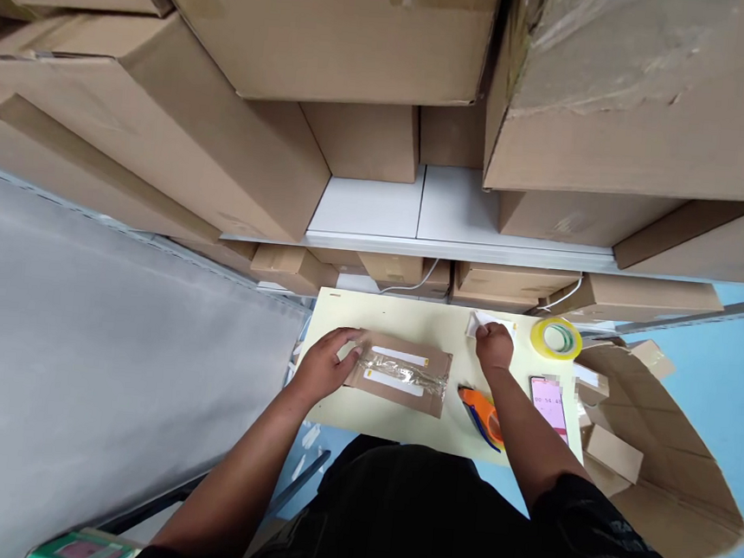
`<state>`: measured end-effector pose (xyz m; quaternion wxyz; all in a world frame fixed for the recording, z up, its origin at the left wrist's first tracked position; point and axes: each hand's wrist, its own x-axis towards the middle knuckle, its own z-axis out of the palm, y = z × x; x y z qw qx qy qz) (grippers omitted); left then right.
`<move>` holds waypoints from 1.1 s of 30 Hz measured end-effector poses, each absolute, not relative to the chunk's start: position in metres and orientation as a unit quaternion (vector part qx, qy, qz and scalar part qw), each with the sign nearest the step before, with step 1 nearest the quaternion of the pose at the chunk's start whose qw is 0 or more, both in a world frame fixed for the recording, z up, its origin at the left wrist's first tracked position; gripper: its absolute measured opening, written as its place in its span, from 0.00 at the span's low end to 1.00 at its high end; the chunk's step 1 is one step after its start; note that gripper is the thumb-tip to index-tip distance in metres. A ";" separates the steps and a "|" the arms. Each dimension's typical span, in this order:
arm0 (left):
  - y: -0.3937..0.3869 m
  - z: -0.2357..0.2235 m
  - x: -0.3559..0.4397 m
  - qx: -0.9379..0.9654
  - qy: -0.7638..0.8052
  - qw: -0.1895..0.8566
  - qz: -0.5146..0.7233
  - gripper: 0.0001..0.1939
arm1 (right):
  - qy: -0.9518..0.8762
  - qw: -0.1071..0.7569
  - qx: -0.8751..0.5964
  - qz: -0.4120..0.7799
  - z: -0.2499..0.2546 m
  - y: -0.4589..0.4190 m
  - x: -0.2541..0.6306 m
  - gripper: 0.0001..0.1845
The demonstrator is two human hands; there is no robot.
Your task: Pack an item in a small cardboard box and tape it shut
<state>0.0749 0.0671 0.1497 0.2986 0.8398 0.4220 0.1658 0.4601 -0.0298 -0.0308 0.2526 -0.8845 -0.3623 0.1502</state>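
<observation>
A flat cardboard box (401, 394) lies on the small cream table (369, 312), with clear tape along its middle and white labels on either side of the tape. My left hand (323, 369) grips the box's left end between thumb and fingers. At the table's far side, my right hand (494, 349) is closed over a small stack of white labels (474, 326), and the fingertips pinch the edge of one. Close to my right wrist lies an orange and blue tape dispenser (483, 413).
A roll of yellowish tape (555, 338) and a phone (549, 407) showing a timer lie on the table's right side. Right of the table stands a large open carton (669, 453) holding small boxes. Shelves (378, 210) stacked with cardboard boxes rise beyond the table.
</observation>
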 end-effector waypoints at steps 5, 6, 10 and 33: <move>0.074 0.159 0.105 0.821 0.422 0.346 0.166 0.16 | -0.140 0.454 -0.843 0.253 -0.025 -0.042 0.476 0.19; 0.075 0.161 0.115 0.813 0.425 0.364 0.161 0.16 | -0.115 0.475 -0.834 0.256 -0.024 -0.045 0.481 0.20; 0.079 0.170 0.173 0.780 0.423 0.450 0.101 0.17 | -0.154 0.482 -0.837 0.206 -0.016 -0.061 0.491 0.19; 0.048 0.021 0.474 0.916 0.185 0.208 -0.288 0.37 | -0.086 0.451 -0.840 0.289 -0.011 -0.141 0.549 0.18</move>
